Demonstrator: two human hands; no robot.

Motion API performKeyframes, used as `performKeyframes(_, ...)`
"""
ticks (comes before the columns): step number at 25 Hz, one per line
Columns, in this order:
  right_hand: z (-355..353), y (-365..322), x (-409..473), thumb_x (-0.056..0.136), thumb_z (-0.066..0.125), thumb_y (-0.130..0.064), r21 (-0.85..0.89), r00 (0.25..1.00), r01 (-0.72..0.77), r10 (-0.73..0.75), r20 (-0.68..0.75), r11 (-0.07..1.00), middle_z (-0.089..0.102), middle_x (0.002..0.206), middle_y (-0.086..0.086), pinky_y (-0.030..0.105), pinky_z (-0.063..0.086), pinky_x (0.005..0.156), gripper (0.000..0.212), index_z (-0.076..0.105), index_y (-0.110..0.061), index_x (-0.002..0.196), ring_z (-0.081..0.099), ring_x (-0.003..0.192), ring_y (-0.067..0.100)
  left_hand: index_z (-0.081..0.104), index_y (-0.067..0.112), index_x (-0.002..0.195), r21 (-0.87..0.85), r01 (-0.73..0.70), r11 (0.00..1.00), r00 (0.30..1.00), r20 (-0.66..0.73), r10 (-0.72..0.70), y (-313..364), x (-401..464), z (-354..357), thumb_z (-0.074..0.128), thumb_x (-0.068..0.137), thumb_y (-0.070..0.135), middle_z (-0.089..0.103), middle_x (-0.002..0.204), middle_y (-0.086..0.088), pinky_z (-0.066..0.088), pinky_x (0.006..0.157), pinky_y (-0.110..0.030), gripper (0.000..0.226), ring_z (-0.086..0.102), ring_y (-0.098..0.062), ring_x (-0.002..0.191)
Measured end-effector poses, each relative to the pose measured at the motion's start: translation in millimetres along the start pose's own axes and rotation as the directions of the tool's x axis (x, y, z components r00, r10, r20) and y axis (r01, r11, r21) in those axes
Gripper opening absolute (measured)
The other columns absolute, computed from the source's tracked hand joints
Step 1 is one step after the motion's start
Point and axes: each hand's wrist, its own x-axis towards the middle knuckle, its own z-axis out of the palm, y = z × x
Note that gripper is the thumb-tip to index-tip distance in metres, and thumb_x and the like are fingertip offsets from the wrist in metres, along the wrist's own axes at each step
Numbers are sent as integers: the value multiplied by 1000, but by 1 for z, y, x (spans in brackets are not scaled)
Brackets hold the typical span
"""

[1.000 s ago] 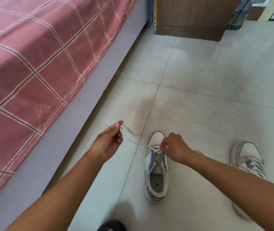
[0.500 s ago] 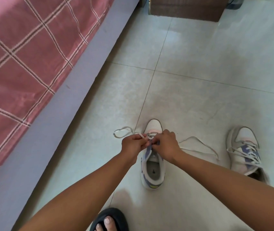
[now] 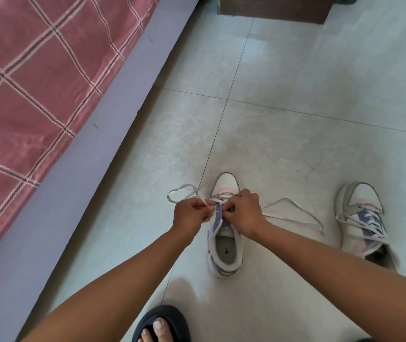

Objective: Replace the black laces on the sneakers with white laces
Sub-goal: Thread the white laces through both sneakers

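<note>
A white and purple sneaker point(image 3: 225, 253) stands on the floor tiles, toe pointing away from me. Both hands meet over its lower eyelets. My left hand point(image 3: 191, 214) pinches the white lace point(image 3: 181, 191), whose left end loops on the floor beside the toe. My right hand point(image 3: 242, 214) grips the same lace at the tongue; its other end trails right across the floor point(image 3: 293, 211). The second sneaker point(image 3: 360, 218) lies to the right, fully laced in white. No black lace is in view.
A bed with a pink checked cover point(image 3: 36, 82) and grey frame point(image 3: 93, 149) runs along the left. A brown wooden cabinet point(image 3: 273, 7) stands at the far end. My foot in a black slipper point(image 3: 161, 324) is at the bottom edge.
My left hand came in from the left, where it held the lace out, and joined the right hand over the sneaker. The lace ends now lie slack on the floor. The view tilted downwards.
</note>
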Motion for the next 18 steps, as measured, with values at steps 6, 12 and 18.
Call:
performKeyframes(6, -4, -1, 5, 83, 68, -25, 141, 990, -122, 111, 82, 983, 49, 116, 8, 23, 30, 79, 10, 75, -24, 90, 36, 111, 25, 66, -1, 82, 188, -104, 977, 994, -20, 110, -7, 2, 6, 71, 80, 4, 68, 82, -6, 50, 68, -27, 7, 61, -15, 71)
performKeyframes(12, -6, -4, 4, 84, 67, -25, 117, 989, -124, 113, 99, 985, 44, 119, 9, 25, 36, 86, 10, 75, -25, 91, 33, 113, 27, 63, 10, 74, 483, -364, 796, 929, 123, 349, -8, 4, 3, 65, 83, 4, 63, 71, 4, 39, 59, -7, 10, 53, -4, 63)
performKeyframes(18, -4, -2, 4, 87, 60, -29, 15, 993, -47, 45, 107, 999, 48, 116, 11, 27, 28, 83, 15, 73, -27, 93, 33, 117, 28, 58, 10, 82, 531, -432, 729, 900, 206, 383, -1, 2, 4, 62, 85, 7, 64, 77, 0, 44, 67, -27, 6, 58, -14, 72)
